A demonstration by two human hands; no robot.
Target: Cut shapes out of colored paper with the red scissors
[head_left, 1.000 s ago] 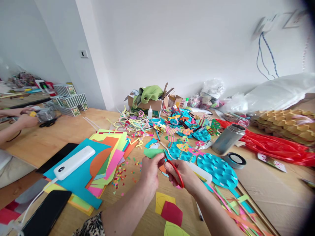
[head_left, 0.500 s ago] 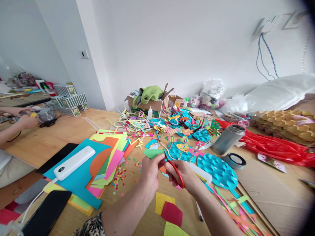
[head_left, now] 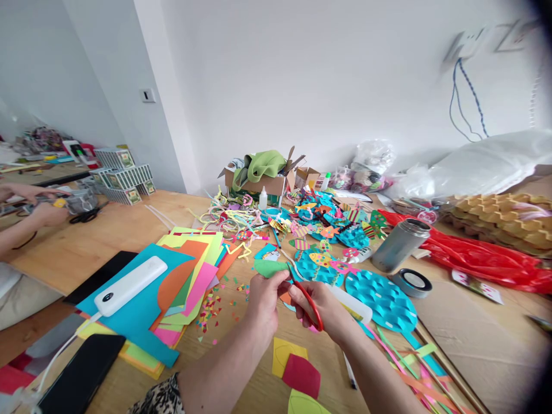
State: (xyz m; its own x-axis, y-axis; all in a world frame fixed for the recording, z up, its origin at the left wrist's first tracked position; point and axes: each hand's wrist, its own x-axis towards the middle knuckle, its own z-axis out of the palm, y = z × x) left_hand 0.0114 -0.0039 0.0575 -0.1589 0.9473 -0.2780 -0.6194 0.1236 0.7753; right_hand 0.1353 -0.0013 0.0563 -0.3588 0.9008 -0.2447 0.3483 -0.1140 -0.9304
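Note:
Between the thumb and fingers of my left hand [head_left: 264,299] is a piece of green paper [head_left: 271,267], its far edge curved. My right hand [head_left: 318,302] grips red-handled scissors [head_left: 311,307], with their blades pointing up and left against the paper's right end. How far the blades are apart is too small to tell. Both hands almost touch over the wooden table. Below them lie a yellow paper square [head_left: 282,353] with a drawn outline, a dark red paper piece [head_left: 302,375] and a lime paper piece [head_left: 307,402] with a pencil line.
Coloured paper sheets [head_left: 172,287] are stacked at left under a white power bank [head_left: 131,286], near a black phone [head_left: 80,374]. Blue scaly discs [head_left: 382,299], a steel flask [head_left: 401,244] and paper strips [head_left: 414,368] lie right. Another person's hands [head_left: 47,210] work at far left.
The green paper has shifted and tilted very slightly at its left end. My hands and the scissors stay almost in place. The other person's hands have moved a little.

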